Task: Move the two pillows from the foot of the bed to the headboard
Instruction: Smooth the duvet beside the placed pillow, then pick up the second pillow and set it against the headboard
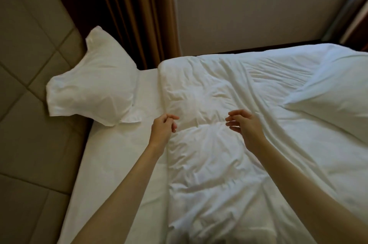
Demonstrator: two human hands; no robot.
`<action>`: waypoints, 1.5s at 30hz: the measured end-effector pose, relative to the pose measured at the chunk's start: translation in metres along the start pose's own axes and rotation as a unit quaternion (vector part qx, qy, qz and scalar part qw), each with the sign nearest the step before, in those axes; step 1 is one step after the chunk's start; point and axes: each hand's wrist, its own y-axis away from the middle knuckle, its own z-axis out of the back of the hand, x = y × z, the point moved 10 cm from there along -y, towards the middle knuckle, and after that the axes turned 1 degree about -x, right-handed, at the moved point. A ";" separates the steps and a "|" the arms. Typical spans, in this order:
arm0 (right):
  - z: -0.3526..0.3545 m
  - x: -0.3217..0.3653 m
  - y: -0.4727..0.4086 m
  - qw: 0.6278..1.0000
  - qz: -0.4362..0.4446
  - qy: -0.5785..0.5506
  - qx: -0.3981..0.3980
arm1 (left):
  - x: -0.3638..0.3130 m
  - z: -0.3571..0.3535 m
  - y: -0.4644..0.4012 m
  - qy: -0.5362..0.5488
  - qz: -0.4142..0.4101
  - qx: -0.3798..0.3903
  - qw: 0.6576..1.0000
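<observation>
One plump white fabric pillow sits against the beige padded headboard; 2nd white pillow lies on the duvet w/ both hands empty, fingers loosely curled. Next, probably: reach right & grab it.

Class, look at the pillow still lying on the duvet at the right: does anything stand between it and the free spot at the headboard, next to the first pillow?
Nothing solid does. Between the second pillow and the headboard lie only the rumpled duvet and bare sheet, beside the placed pillow. Both empty hands, left hand and right hand, hover over the duvet.
</observation>
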 end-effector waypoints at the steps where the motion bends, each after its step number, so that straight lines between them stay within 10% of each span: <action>1: 0.022 -0.005 0.004 1.000 0.000 0.001 -0.005 | 0.001 -0.018 0.009 0.000 0.002 0.006 1.000; 19: 0.317 -0.033 0.065 0.992 -0.022 -0.001 -0.128 | 0.003 -0.288 0.146 0.038 0.041 0.109 0.992; 45: 0.570 -0.022 -0.042 0.943 -0.035 -0.081 -0.320 | -0.069 -0.586 0.064 -0.014 0.052 0.270 0.961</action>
